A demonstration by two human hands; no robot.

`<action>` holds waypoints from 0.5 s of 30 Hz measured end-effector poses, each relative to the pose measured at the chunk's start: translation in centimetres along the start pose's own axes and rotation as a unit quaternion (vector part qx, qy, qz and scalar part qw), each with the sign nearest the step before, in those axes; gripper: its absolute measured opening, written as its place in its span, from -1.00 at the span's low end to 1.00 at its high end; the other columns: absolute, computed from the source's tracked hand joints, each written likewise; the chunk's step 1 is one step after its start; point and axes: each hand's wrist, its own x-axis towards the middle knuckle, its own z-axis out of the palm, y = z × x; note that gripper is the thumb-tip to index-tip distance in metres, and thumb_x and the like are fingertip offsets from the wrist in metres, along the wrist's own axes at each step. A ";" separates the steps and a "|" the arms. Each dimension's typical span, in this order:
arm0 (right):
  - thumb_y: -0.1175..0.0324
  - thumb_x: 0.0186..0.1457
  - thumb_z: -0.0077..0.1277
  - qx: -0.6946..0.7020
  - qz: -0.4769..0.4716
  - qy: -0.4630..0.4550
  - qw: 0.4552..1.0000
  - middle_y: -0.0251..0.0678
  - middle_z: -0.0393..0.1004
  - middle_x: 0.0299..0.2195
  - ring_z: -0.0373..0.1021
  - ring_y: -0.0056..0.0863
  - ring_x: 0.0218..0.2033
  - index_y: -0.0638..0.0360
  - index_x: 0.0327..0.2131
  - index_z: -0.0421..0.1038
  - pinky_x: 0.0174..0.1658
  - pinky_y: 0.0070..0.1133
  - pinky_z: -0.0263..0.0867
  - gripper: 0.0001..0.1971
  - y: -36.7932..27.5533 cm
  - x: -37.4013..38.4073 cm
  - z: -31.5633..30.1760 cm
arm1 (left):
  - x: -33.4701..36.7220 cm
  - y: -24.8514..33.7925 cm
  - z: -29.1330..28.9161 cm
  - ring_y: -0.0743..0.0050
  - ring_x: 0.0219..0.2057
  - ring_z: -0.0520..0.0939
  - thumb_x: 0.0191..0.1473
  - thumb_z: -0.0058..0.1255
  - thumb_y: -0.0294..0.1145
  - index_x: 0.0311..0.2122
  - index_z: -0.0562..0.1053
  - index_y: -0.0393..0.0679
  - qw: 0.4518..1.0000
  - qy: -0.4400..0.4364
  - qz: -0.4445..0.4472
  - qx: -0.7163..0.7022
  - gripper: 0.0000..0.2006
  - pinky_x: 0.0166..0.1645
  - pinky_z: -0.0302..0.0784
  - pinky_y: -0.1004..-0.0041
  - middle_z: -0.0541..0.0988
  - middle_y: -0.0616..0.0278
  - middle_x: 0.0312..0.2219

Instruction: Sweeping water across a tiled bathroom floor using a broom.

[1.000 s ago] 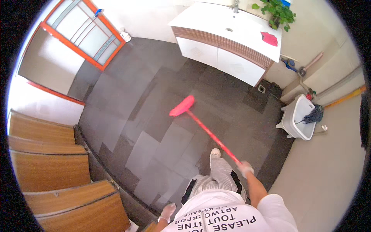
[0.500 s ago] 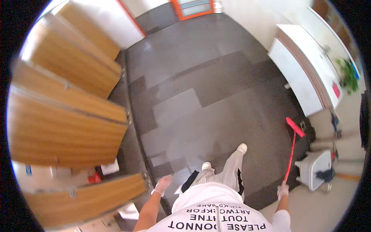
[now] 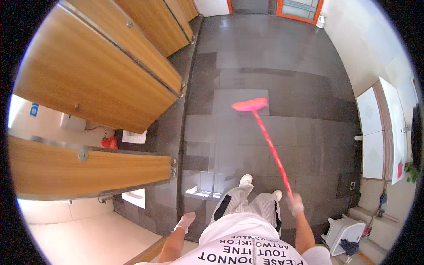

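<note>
My right hand (image 3: 295, 204), in a thin clear glove, is closed round the upper end of a red-handled broom (image 3: 274, 150). Its pinkish-red head (image 3: 250, 104) is on the dark floor tiles ahead of me, over a lighter tile, with the handle slanting back toward me. Low on the left hangs my left hand (image 3: 187, 220), also gloved, holding nothing, its fingers loosely stretched out. That hand is nearest the raised edge (image 3: 180, 154) along the stalls.
Wooden stall doors (image 3: 97, 66) line the left, one swung out (image 3: 97, 170). Squat toilets (image 3: 134, 197) and a red bag (image 3: 109, 142) show inside. On the right stand a white washbasin cabinet (image 3: 371, 128) and a white stool (image 3: 342, 234) with a dark cloth. An orange-framed door (image 3: 299, 11) is far ahead.
The broom has swung from the far right, beside the cabinet, to the floor in front of me. My right hand moved inward with it. My view has turned to the left.
</note>
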 end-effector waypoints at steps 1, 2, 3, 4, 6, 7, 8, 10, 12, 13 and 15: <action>0.10 -0.10 -0.15 -0.033 -0.058 0.032 0.997 -0.51 0.14 -0.83 0.03 -0.68 -0.86 0.15 -0.72 0.22 -0.79 -0.64 -0.08 -0.66 -3.0 2.0 1.8 | 0.0 1.2 1.5 0.31 -0.16 0.35 -0.32 -0.11 -0.50 -0.19 0.25 -0.22 0.989 0.135 -0.018 -0.050 -0.57 -0.09 0.25 0.53 0.35 0.10 -0.24; 0.10 -0.11 -0.13 -0.087 -0.126 -0.027 0.988 -0.47 0.15 -0.83 0.07 -0.66 -0.85 0.17 -0.75 0.22 -0.79 -0.62 -0.07 -0.64 -5.8 3.4 2.5 | 0.2 2.2 3.3 0.26 -0.26 0.44 -0.41 0.00 -0.59 -0.29 0.33 -0.18 0.951 0.295 -0.014 -0.091 -0.61 -0.20 0.36 0.49 0.43 0.12 -0.35; -0.01 -0.14 -0.24 -0.103 -0.055 -0.101 0.988 -0.09 0.36 -0.68 0.31 -0.10 -0.54 0.30 -0.61 0.35 -0.46 -0.30 0.14 -0.53 -8.8 4.5 3.4 | 0.6 3.2 5.1 0.26 -0.26 0.44 -0.41 0.00 -0.59 -0.29 0.33 -0.18 0.958 0.268 -0.036 -0.095 -0.61 -0.20 0.36 0.49 0.43 0.12 -0.35; -0.02 -0.16 -0.21 -0.204 -0.172 -0.056 0.962 -0.10 0.36 -0.68 0.33 -0.18 -0.57 0.29 -0.61 0.36 -0.49 -0.33 0.15 -0.53 -11.5 4.9 4.5 | 1.0 4.3 6.9 0.29 -0.28 0.45 -0.33 -0.07 -0.55 -0.28 0.34 -0.18 0.952 0.220 -0.080 -0.195 -0.66 -0.20 0.35 0.49 0.44 0.14 -0.36; 0.05 -0.15 -0.15 -0.168 -0.140 -0.097 0.971 -0.23 0.26 -0.80 0.21 -0.39 -0.76 0.22 -0.70 0.30 -0.64 -0.46 0.10 -0.62 -16.5 5.1 7.2 | 1.3 6.9 10.0 0.33 -0.30 0.46 -0.24 -0.14 -0.52 -0.27 0.34 -0.17 0.938 0.166 -0.111 -0.285 -0.71 -0.20 0.35 0.50 0.45 0.17 -0.37; 0.05 -0.15 -0.17 -0.212 -0.184 -0.092 0.955 -0.13 0.37 -0.65 0.33 -0.27 -0.55 0.23 -0.60 0.36 -0.47 -0.43 0.19 -0.62 -17.6 4.6 7.8 | 0.7 8.0 11.1 0.34 -0.31 0.47 -0.23 -0.15 -0.52 -0.29 0.34 -0.16 0.939 0.158 -0.117 -0.283 -0.73 -0.23 0.36 0.50 0.45 0.17 -0.38; 0.05 -0.14 -0.19 -0.221 -0.206 -0.085 0.950 -0.11 0.38 -0.58 0.34 -0.25 -0.47 0.23 -0.55 0.37 -0.42 -0.42 0.20 -0.62 -18.2 3.8 8.7 | 0.1 8.9 11.8 0.35 -0.33 0.47 -0.23 -0.15 -0.51 -0.30 0.35 -0.15 0.929 0.187 -0.106 -0.300 -0.74 -0.25 0.37 0.51 0.45 0.17 -0.39; 0.05 -0.13 -0.22 -0.254 -0.213 -0.079 0.940 -0.07 0.39 -0.48 0.33 -0.23 -0.36 0.23 -0.48 0.38 -0.34 -0.41 0.22 -0.60 -17.1 2.4 8.7 | -1.1 10.9 12.1 0.37 -0.36 0.49 -0.21 -0.16 -0.50 -0.33 0.36 -0.13 0.952 0.208 -0.092 -0.204 -0.78 -0.30 0.38 0.52 0.45 0.17 -0.41; 0.04 -0.11 -0.24 -0.280 -0.168 -0.075 0.942 -0.06 0.38 -0.43 0.32 -0.21 -0.33 0.25 -0.43 0.37 -0.31 -0.40 0.22 -0.58 -12.9 1.5 7.0 | -1.8 12.9 11.9 0.39 -0.39 0.50 -0.20 -0.18 -0.49 -0.36 0.37 -0.11 0.963 0.248 -0.049 -0.098 -0.80 -0.35 0.40 0.53 0.46 0.17 -0.44; 0.02 -0.12 -0.24 -0.270 -0.123 -0.116 0.948 -0.05 0.37 -0.41 0.30 -0.17 -0.32 0.26 -0.42 0.36 -0.30 -0.39 0.21 -0.56 -9.6 1.1 5.1 | -2.0 13.8 11.8 0.40 -0.41 0.50 -0.20 -0.18 -0.48 -0.38 0.38 -0.10 0.957 0.261 -0.057 -0.111 -0.82 -0.37 0.41 0.53 0.46 0.18 -0.45; -0.05 -0.16 -0.24 -0.235 -0.094 -0.068 0.965 -0.01 0.35 -0.39 0.28 -0.15 -0.29 0.26 -0.44 0.37 -0.25 -0.37 0.18 -0.51 -0.7 -0.4 0.9 | -1.2 15.5 11.6 0.39 -0.42 0.51 -0.19 -0.18 -0.47 -0.41 0.38 -0.09 0.965 0.244 -0.029 -0.095 -0.85 -0.39 0.41 0.52 0.46 0.15 -0.47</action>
